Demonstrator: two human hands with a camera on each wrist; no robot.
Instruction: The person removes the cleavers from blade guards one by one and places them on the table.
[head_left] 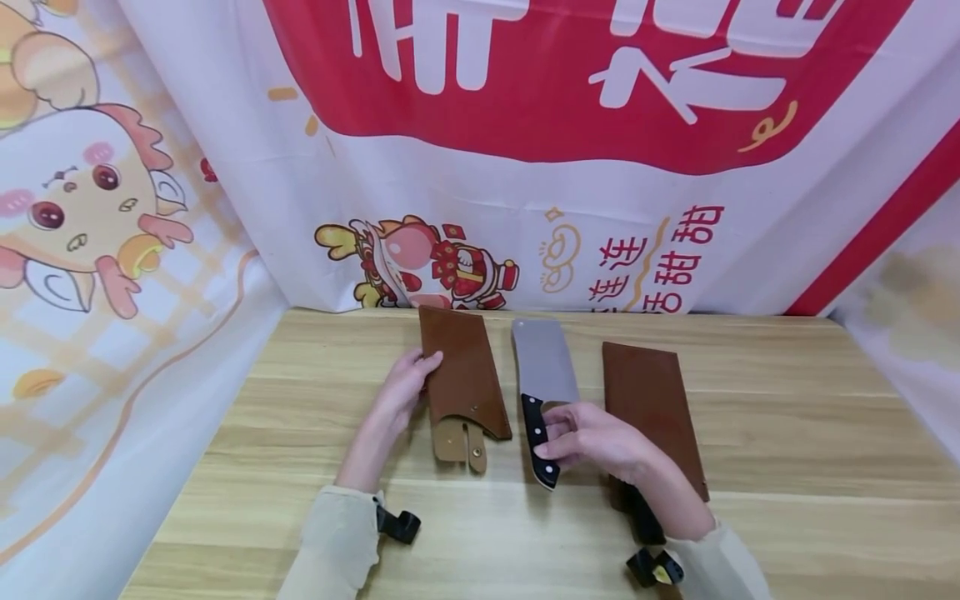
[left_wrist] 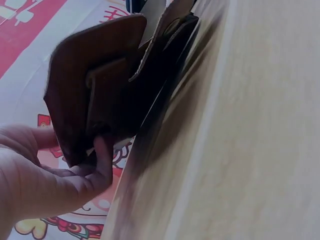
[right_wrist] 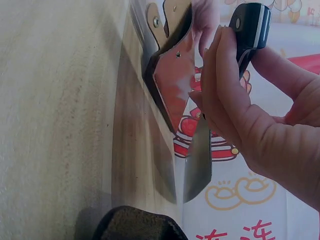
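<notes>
My left hand (head_left: 405, 379) grips the left edge of a brown leather knife sheath (head_left: 461, 358), thumb on top. The sheath's tan flap with a snap strap (head_left: 476, 448) hangs loose toward me. In the left wrist view, fingers curl under the sheath (left_wrist: 100, 50), which is tilted off the table. My right hand (head_left: 592, 437) pinches the black riveted handle (head_left: 536, 429) of a cleaver. Its bare grey blade (head_left: 545, 358) points away from me, beside the sheath and apart from it. In the right wrist view, the blade (right_wrist: 199, 162) is partly hidden by fingers.
A second brown sheath (head_left: 645, 383) lies at the right, a black handle (head_left: 643, 512) at its near end, partly under my right forearm. Black wrist mounts (head_left: 399, 527) sit on both sleeves. A printed cloth (head_left: 300, 208) hangs along the far edge of the wooden table (head_left: 787, 433).
</notes>
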